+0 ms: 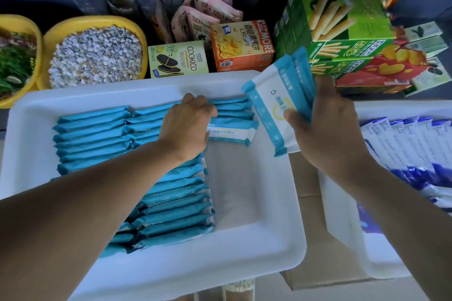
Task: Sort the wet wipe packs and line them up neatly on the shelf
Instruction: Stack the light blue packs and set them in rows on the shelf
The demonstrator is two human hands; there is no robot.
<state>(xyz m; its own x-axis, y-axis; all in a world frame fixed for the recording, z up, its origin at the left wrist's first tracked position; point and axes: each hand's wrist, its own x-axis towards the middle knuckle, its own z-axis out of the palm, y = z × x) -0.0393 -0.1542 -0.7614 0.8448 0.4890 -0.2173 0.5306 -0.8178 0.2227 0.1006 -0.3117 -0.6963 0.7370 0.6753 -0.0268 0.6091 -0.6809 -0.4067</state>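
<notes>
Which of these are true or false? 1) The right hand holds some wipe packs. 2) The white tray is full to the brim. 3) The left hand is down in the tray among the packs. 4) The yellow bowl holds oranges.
1) True: the right hand grips several wipe packs.
2) False: the white tray has a bare patch on its right side.
3) True: the left hand rests on the teal packs standing in rows.
4) False: the yellow bowl holds small pale pieces, like seeds.

This looks like a small shop. Boxed biscuits (pixel 241 45) and snack packets (pixel 200 17) stand stacked for sale beside yellow basins (pixel 95 54) of loose seeds, with trays (pixel 244 252) of identical wipe packs (pixel 171 203).
</notes>
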